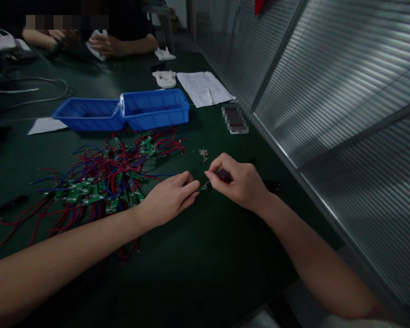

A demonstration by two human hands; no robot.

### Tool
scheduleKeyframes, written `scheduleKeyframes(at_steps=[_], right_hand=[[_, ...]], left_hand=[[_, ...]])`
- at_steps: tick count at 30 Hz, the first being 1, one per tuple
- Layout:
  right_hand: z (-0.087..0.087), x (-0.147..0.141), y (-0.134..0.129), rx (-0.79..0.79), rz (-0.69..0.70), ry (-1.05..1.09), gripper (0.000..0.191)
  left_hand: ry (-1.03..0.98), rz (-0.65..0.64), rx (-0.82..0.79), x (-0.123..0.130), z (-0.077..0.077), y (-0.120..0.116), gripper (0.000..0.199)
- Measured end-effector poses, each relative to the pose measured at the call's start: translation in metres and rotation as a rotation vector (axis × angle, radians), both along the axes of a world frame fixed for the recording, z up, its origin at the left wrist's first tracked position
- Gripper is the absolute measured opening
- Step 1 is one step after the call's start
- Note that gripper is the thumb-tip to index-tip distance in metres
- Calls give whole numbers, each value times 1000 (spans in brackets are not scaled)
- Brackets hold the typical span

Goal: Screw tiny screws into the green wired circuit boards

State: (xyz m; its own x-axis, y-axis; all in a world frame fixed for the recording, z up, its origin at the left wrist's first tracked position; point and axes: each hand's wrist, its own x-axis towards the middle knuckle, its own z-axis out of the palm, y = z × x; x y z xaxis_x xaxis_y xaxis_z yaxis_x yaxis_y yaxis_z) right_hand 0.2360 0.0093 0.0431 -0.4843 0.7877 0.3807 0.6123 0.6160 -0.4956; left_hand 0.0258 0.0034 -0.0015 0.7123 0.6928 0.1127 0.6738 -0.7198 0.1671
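Note:
My right hand (237, 182) is closed around the dark handle of a screwdriver (224, 175), its thin shaft slanting down to the left. The tip meets a small green circuit board (203, 187) on the table. My left hand (172, 196) pinches that board at its left end; the fingers cover most of it. Just beyond my hands lies a small heap of tiny screws (203, 154). To the left of my left hand spreads a tangled pile of green circuit boards (89, 189) with red and blue wires.
Two blue bins (155, 111) stand behind the pile. Papers (205, 86), a phone (235, 119) and white plastic parts (166, 79) lie farther back. A glass partition with blinds (328, 91) borders the table's right side. Across the table a co-worker's hands (105, 44) hold a white part.

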Motion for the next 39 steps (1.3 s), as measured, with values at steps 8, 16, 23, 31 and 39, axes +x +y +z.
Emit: scheduleKeyframes(at_steps=[8, 16, 23, 31, 39], right_hand=[[3, 0, 2, 22, -74, 255, 14], [-5, 2, 7, 72, -57, 208, 13], [-9, 2, 9, 106, -33, 160, 15], [-12, 1, 9, 91, -13, 114, 14], [-12, 1, 10, 80, -13, 134, 14]], left_hand=[[-46, 16, -25, 0, 0, 0, 15], [-80, 32, -108, 1, 1, 1, 12], [-46, 52, -127, 2, 2, 1, 13], [-20, 54, -96, 2, 2, 0, 15], [-10, 52, -83, 2, 0, 1, 15]])
